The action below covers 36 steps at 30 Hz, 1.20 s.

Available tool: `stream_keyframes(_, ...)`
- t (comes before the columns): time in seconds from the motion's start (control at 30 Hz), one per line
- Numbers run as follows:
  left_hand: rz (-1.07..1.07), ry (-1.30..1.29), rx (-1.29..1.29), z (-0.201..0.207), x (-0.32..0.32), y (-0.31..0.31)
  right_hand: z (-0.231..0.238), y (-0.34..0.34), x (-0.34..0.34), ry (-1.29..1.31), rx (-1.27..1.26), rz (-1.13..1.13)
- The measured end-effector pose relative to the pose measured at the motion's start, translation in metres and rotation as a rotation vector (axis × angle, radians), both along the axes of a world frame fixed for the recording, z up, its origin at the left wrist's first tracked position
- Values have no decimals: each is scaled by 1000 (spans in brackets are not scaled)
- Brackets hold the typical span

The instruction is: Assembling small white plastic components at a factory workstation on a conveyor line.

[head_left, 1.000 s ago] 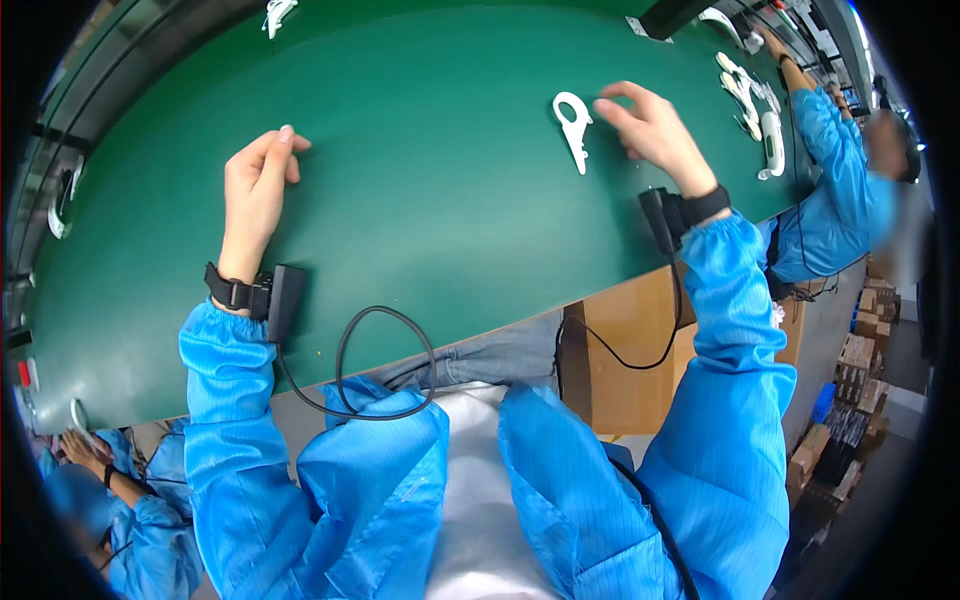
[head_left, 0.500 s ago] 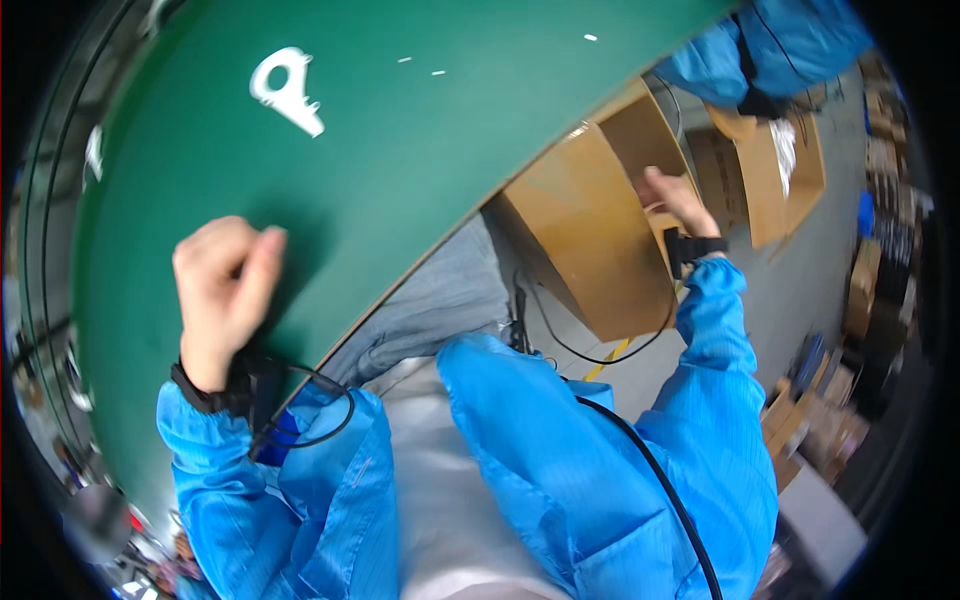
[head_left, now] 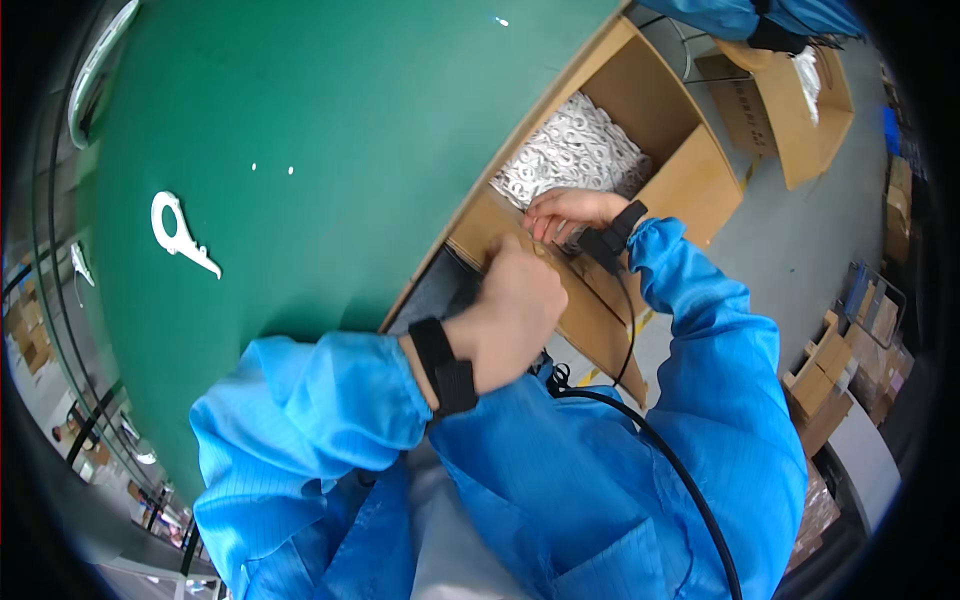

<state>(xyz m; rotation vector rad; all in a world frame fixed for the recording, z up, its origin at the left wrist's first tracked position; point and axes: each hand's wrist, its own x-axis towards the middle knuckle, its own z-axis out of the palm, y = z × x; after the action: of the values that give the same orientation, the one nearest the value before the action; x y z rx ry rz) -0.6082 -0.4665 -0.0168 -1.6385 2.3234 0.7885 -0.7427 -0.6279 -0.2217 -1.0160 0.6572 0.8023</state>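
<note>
A tall cardboard box (head_left: 690, 185) stands against the table's edge at the right, holding a heap of small white ring-shaped plastic parts (head_left: 570, 150). My left hand (head_left: 520, 305) is closed at the box's near flap, its fingertips partly hidden behind the hand and blurred. Just beyond it, my right hand (head_left: 578, 210) reaches over the box's near edge beside the white parts. Its fingers are stretched out, a little bent, with nothing visible in them. A single white ring-shaped part with a tail (head_left: 178, 235) lies on the green table (head_left: 340, 130), away from both hands.
Small white bits (head_left: 290, 170) lie on the table. A second open cardboard box (head_left: 800, 120) stands on the floor at the far right, near another person's blue sleeve (head_left: 720, 15). A black cable (head_left: 680, 470) runs down over my jacket.
My left hand has come from above the table rightward to the box. My right hand has moved left along the box, whose opening and white parts now show. The view has shifted.
</note>
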Motion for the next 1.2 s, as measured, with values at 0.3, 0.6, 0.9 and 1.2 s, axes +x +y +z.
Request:
stream_keyframes(0.3,-134,-97,239,24,-2,-17,-340,-102,-82,200,-624,-214)
stream_keyframes(0.6,-216,-248,230,16,15,-14,-341,-24,69,487,-746,-363)
stream_keyframes(0.9,-180,-137,264,20,21,-20,-421,53,117,503,-830,-368)
stream_keyframes(1.2,-98,-115,297,35,17,-33,-335,38,143,602,-85,-1335)
